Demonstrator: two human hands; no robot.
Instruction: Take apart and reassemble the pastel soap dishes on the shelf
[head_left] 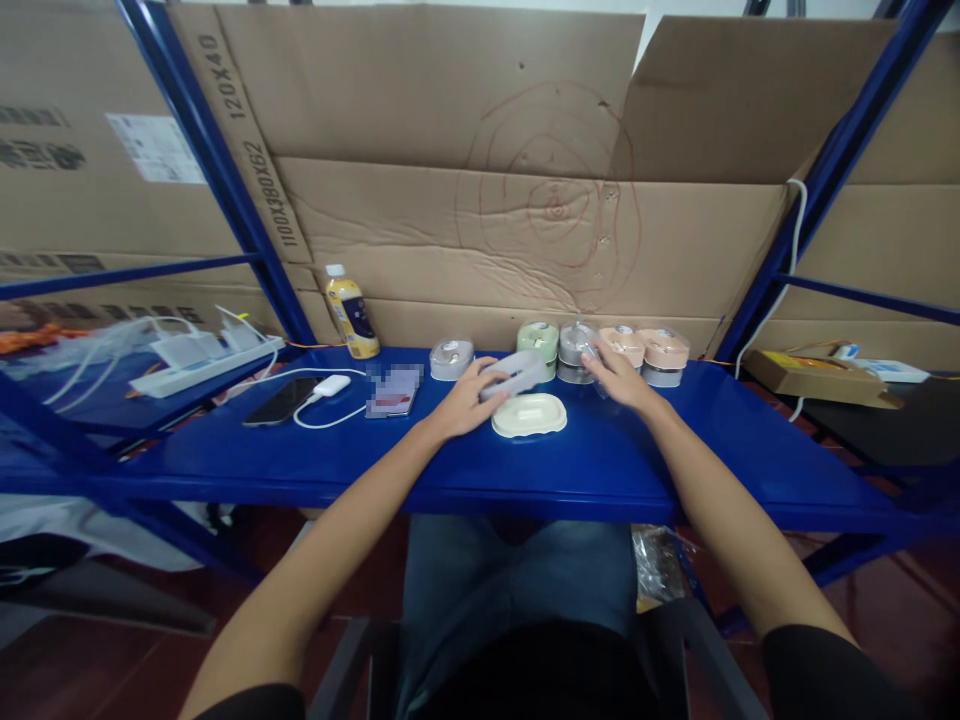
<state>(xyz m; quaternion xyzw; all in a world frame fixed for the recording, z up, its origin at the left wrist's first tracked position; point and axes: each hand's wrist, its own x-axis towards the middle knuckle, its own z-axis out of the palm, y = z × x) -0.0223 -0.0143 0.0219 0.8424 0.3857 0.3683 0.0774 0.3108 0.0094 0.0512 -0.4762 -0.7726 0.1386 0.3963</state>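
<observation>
Short black sleeves (821, 665); blue trousers (517, 580); bare hands.

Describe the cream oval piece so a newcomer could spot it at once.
On the blue table, between the left hand and right hand, lies a low oval piece. Its cream colour sets it apart from the grey, green and peach containers behind.

The shelf table (465, 470) over there is deep blue, the oval tray (529, 413) cream. I see one pale green container (538, 340), peach ones (664, 350), and red rings drawn on brown cardboard (420, 220).
</observation>
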